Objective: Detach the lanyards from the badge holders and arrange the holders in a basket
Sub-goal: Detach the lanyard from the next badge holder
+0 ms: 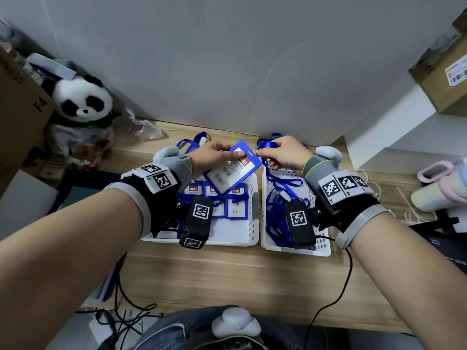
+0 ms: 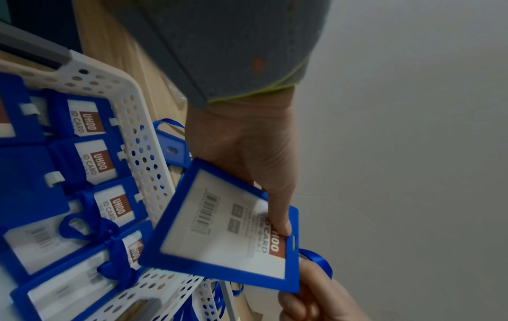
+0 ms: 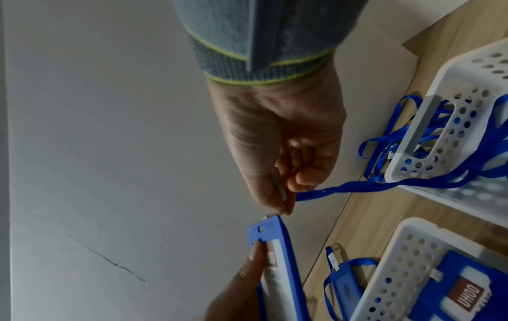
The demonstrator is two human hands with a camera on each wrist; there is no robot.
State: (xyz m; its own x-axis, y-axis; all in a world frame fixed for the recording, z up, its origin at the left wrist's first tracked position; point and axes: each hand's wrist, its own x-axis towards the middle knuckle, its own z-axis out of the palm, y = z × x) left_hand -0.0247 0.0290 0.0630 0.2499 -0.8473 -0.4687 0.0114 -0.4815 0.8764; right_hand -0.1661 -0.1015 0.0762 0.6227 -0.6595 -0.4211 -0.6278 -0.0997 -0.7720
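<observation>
Left hand (image 1: 214,154) pinches blue badge holder (image 1: 233,170) above the left basket (image 1: 254,210); right hand (image 1: 280,152) pinches lanyard clip (image 3: 280,193) at its slot. Risk: clip re-snags slot, or holder slips from the thumb grip.

Both forearms reach forward over the worktop, hands raised near its far edge and almost meeting. The left hand (image 1: 214,157) pinches a badge holder (image 1: 233,170) with the thumb on top. The right hand (image 1: 283,154), fingers curled, pinches a lanyard (image 3: 343,187) at its clip.
</observation>
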